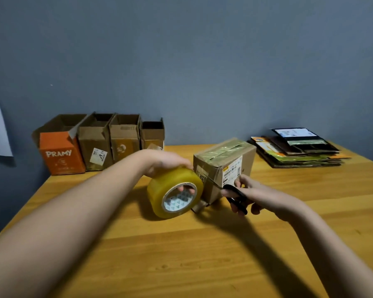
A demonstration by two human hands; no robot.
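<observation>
A closed cardboard box (228,160) with tape across its top and a shipping label on its side stands mid-table. My left hand (164,162) grips a big roll of yellowish clear tape (159,190) from above, fingers hooked into its core, just left of the box's near corner. My right hand (252,194) holds black-handled scissors (235,195), fingers through the loops. The blades point up-left to the box's near edge, between roll and box. Whether a strip of tape runs from roll to box I cannot tell.
Several open cardboard boxes (99,143), one orange and marked PRAMY, line the back left against the grey wall. A stack of flattened cartons (299,151) lies at the back right. The wooden table (181,254) stretches bare toward me.
</observation>
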